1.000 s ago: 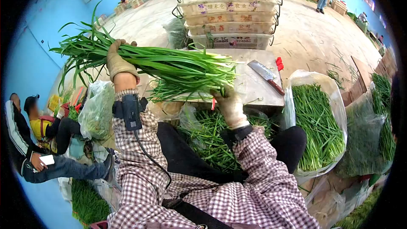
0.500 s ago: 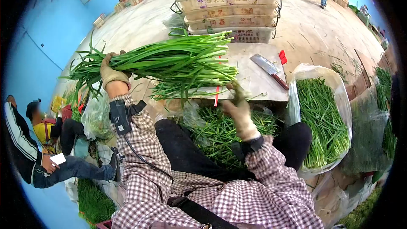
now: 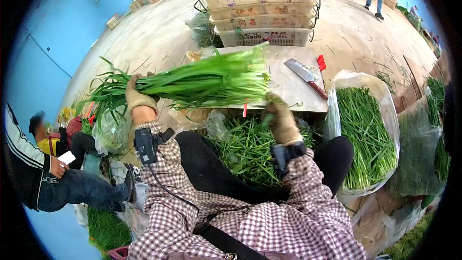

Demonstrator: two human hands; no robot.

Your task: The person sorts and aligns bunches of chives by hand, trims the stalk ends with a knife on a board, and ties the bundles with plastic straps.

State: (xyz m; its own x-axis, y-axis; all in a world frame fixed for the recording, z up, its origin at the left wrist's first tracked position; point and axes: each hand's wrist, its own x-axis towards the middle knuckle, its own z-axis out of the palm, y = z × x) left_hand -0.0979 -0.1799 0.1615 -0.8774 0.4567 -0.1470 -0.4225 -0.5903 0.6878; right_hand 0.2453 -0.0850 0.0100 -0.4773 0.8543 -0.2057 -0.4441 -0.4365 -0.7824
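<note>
gripping a bunch of long green leaves [image 3: 207, 79] in the left hand [image 3: 137, 97], fingers closed around it near the leafy tips. held crosswise, drooping to the left of these fingers at the tips, reaching out to their right at the pale stem ends, over the table [image 3: 281, 60]; blurred in part, so cannot tell whether resting on the top. holding the right hand [image 3: 283, 124] just below and beside the pale ends, with fingers bent and partly open; too blurred to tell whether grasping any strands. wearing tan gloves on both.

beyond and to the right of the right fingers, on the table: a knife [image 3: 303, 71] with a brown handle, and near it at the edge, something small and red [image 3: 321, 62]. to the left of the right fingers, at the near edge: a red strip [image 3: 245, 110]. below them: a heap of loose greens [image 3: 245, 151]. well to their right: an open plastic bag [image 3: 356, 75] packed with greens. past the table, ahead of both sets of fingers: a stack of white crates [image 3: 260, 9]. below and left of the left fingers: a clear bag [image 3: 113, 137] and, farther off, a person in jeans [image 3: 82, 188] holding a white phone [image 3: 66, 157].
</note>
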